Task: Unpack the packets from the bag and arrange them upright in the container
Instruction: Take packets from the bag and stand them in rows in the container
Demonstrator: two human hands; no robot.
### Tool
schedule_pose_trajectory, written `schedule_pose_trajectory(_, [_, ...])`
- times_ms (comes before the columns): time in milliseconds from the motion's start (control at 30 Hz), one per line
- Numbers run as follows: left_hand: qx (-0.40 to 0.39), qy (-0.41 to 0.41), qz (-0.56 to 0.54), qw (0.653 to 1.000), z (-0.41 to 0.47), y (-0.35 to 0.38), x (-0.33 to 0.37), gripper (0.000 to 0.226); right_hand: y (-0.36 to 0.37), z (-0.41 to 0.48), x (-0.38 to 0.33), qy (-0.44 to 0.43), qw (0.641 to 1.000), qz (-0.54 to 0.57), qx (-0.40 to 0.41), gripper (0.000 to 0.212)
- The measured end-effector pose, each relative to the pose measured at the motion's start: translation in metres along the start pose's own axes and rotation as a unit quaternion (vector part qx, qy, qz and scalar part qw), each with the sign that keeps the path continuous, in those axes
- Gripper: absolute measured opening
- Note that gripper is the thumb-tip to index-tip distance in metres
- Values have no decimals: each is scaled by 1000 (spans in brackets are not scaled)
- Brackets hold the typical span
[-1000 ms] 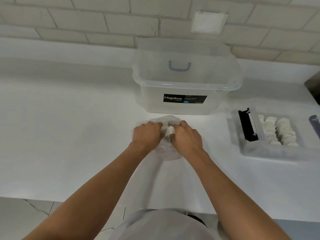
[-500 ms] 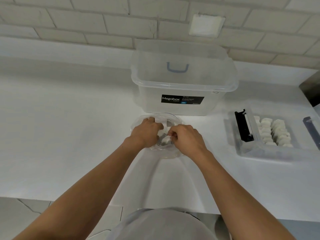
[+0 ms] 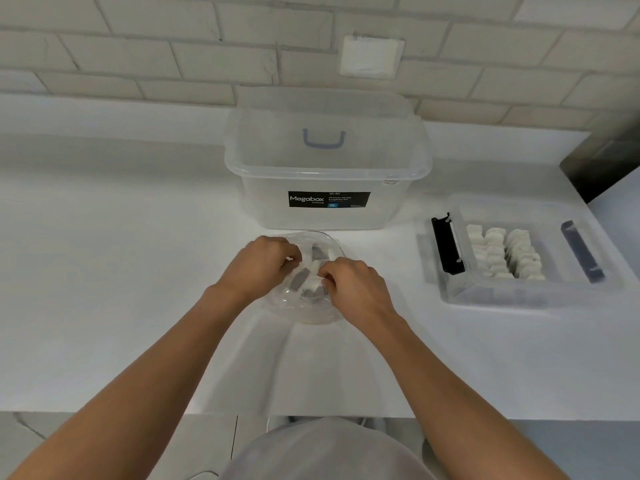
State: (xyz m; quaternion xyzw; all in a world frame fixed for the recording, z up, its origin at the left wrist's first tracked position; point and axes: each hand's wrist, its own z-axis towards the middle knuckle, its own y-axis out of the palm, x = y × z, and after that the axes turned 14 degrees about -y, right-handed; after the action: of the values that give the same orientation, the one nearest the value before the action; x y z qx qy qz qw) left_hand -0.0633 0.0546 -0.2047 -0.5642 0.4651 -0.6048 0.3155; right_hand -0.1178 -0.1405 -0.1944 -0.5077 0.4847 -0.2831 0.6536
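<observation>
Head view: one wide-angle frame, looking down at both hands over a white worktop (image 3: 104, 289).
Bag: clear plastic bag (image 3: 304, 306) lies on the worktop just in front of the large Megabox tub (image 3: 329, 174), between the two hands.
Packets: small white and grey packets (image 3: 304, 278) show through the film; count cannot be told.
Left hand: left hand (image 3: 258, 268), fingers pinched on the film at the bag's mouth.
Right hand: right hand (image 3: 353, 284), fingers likewise pinched on the film opposite.
Container: low clear container (image 3: 526, 296) at right, well apart from the bag, already holds rows of white packets standing on edge.
Handling, judged: film thin, limp and slippery; packets light, soft, crushable.
Hold, judged: take each packet by its edges, not its flat faces.
</observation>
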Motion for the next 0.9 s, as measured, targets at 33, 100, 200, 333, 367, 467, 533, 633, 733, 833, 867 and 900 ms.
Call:
schedule_pose_trajectory(33, [3,-10,-35,999,-4,-7,3,10,-2,-2,1,-4,1000,4,2,21])
schedule_pose_trajectory(100, [29,-52,-146,987,-14,-23,11,6,-10,-6,2,-13,1000,17,23,23])
schedule_pose_trajectory(200, [52,-128,-340,930,-27,-49,33,3,-30,-18,5,-36,994,53,90,21])
schedule_pose_trajectory(333, [65,-138,-455,877,-30,-71,68,2,-72,-44,22,-55,982,74,167,15])
schedule_pose_trajectory(367, [67,-128,-462,875,-28,-76,78,3,-86,-52,30,-52,977,75,194,14])
schedule_pose_trajectory(467, [54,-77,-464,881,-21,-83,113,4,-138,-81,62,-34,965,56,253,12])
schedule_pose_trajectory(533, [46,-46,-489,870,-13,-82,140,6,-172,-100,86,-13,960,32,277,12])
schedule_pose_trajectory(633, [28,-8,-503,864,1,-74,180,7,-209,-119,125,22,954,-4,299,13])
schedule_pose_trajectory(733, [12,29,-462,886,18,-60,217,6,-224,-122,166,56,955,-49,287,15])
schedule_pose_trajectory(833, [-16,33,-435,900,36,-44,244,2,-217,-111,203,107,967,-33,229,18])
schedule_pose_trajectory(867, [-21,32,-424,905,42,-39,251,2,-212,-106,214,114,972,-16,207,16])
schedule_pose_trajectory(900, [-24,31,-415,909,46,-34,257,1,-206,-100,224,113,977,-1,183,15])
